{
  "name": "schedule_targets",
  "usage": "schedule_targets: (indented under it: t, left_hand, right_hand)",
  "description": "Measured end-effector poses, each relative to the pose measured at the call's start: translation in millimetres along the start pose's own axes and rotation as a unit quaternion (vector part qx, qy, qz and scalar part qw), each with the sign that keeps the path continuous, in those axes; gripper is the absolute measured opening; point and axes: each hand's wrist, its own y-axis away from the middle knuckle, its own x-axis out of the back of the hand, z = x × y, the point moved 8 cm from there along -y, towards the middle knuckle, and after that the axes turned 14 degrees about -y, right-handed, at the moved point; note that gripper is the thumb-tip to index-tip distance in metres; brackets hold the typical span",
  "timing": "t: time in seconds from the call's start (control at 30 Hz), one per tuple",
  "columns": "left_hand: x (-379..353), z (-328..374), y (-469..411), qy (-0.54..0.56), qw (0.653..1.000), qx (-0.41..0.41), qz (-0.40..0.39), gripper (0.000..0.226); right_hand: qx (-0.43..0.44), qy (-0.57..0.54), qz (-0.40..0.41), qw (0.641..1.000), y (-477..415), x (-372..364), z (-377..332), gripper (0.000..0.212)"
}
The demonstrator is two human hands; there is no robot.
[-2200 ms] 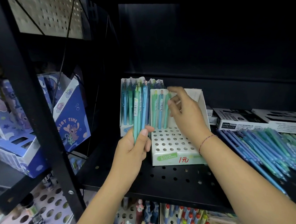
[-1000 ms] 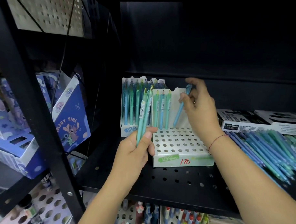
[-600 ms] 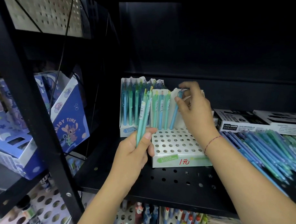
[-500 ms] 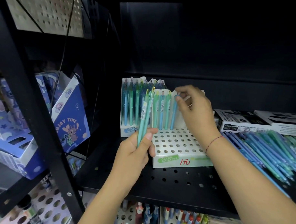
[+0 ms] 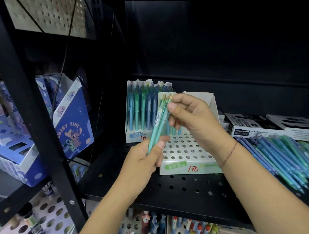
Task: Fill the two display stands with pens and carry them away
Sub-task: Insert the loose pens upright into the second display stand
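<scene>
Two white perforated display stands sit on the black shelf. The rear stand [image 5: 132, 135] is packed with blue and green pens. The front stand [image 5: 187, 153] shows mostly open holes, with a few pens in its back row behind my hands. My left hand [image 5: 145, 160] grips the lower ends of two teal pens [image 5: 159, 122], held upright in front of the stands. My right hand [image 5: 190, 116] pinches the top of one of these pens between thumb and fingers.
A loose pile of blue and green pens [image 5: 278, 152] lies on the shelf at the right, with black-and-white boxes [image 5: 258, 125] behind it. Blue cartoon-printed boxes [image 5: 69, 121] stand at the left past a black frame post [image 5: 36, 112]. More pens fill the shelf below.
My right hand let go of the blue pen it set in the front stand's back row and came across to the pens in my left hand.
</scene>
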Motion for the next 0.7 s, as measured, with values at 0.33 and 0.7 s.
schedule_targets:
  t: [0.33, 0.7]
  left_hand:
    - [2.0, 1.0, 0.6, 0.024, 1.000, 0.011, 0.015, 0.025]
    - [2.1, -1.1, -0.1, 0.027, 0.999, 0.012, 0.016, 0.028]
  right_hand:
    - [0.178, 0.161, 0.214, 0.947, 5.6, 62.0, -52.1, 0.010]
    - [0.139, 0.370, 0.169, 0.903, -1.8, 50.6, -27.5, 0.009]
